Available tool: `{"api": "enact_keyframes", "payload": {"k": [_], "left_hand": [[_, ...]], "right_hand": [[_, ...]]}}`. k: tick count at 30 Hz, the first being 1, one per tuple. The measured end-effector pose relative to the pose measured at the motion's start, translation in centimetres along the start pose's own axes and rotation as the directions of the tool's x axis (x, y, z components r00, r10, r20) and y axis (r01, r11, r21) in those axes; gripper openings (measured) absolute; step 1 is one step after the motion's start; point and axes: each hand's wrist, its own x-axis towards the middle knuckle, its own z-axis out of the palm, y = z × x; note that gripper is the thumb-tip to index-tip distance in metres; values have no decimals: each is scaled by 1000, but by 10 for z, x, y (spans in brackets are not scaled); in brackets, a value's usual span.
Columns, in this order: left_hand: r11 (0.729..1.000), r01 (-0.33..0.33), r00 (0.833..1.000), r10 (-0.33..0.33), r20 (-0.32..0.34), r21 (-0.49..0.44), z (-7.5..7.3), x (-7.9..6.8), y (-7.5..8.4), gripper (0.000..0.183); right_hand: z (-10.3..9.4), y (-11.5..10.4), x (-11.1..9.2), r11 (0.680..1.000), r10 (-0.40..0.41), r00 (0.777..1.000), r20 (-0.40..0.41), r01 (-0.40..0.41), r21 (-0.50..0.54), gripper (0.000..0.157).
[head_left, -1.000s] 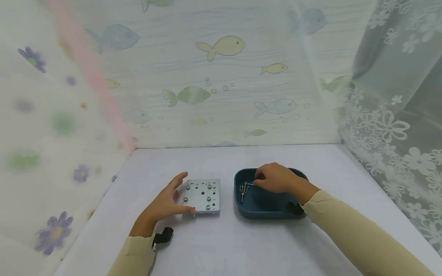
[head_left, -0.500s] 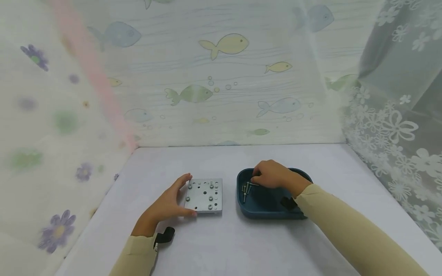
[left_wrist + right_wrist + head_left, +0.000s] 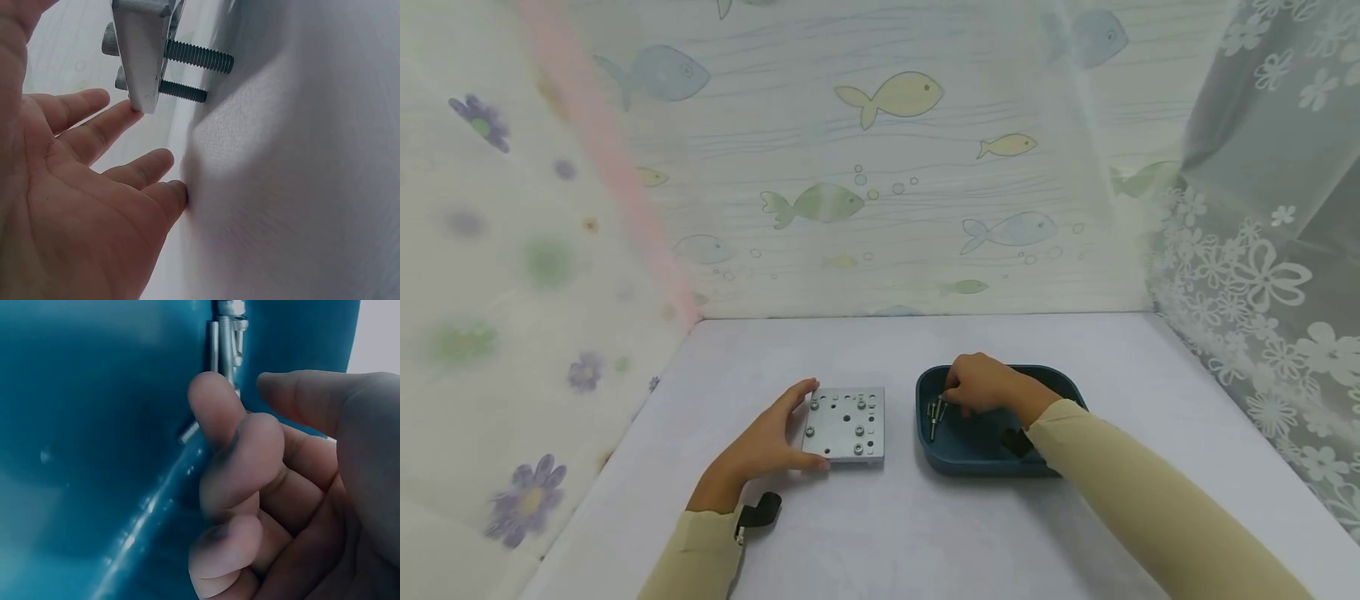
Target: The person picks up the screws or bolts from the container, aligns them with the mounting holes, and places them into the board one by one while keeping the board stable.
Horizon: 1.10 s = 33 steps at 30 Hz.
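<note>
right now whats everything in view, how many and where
Metal plate: 1, silver, left of tray
Plate screws: 5 heads, grey, in plate
Tray: 1, dark blue, right of plate
Loose screws: several, silver, in tray
Table cover: 1, white, underneath
Fish curtain: 1, pale, behind
Flowered curtain: 1, white, left
Lace curtain: 1, white, right
Wrist cameras: 2, black, one per wrist
Sleeves: 2, beige, one per arm
Left hand: 1, holding plate's left side
Right hand: 1, inside tray

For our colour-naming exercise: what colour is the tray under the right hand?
The tray is dark blue, showing best in the head view.
</note>
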Motion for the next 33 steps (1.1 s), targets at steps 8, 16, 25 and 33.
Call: {"api": "enact_keyframes", "payload": {"k": [8, 16, 25, 33], "left_hand": [[1000, 23, 1000, -23, 11, -11, 0, -1, 3, 125], [999, 39, 999, -39, 21, -14, 2, 2, 4, 126], [999, 49, 999, -49, 9, -2, -1, 0, 1, 129], [999, 46, 999, -46, 10, -10, -2, -2, -4, 128]], "right_hand": [[7, -5, 8, 1000, 15, 1000, 2, -15, -19, 19], [12, -10, 11, 997, 69, 997, -18, -69, -37, 15], [12, -16, 17, 994, 64, 997, -31, -66, -86, 20], [12, -21, 18, 995, 56, 998, 14, -55, -78, 17]]}}
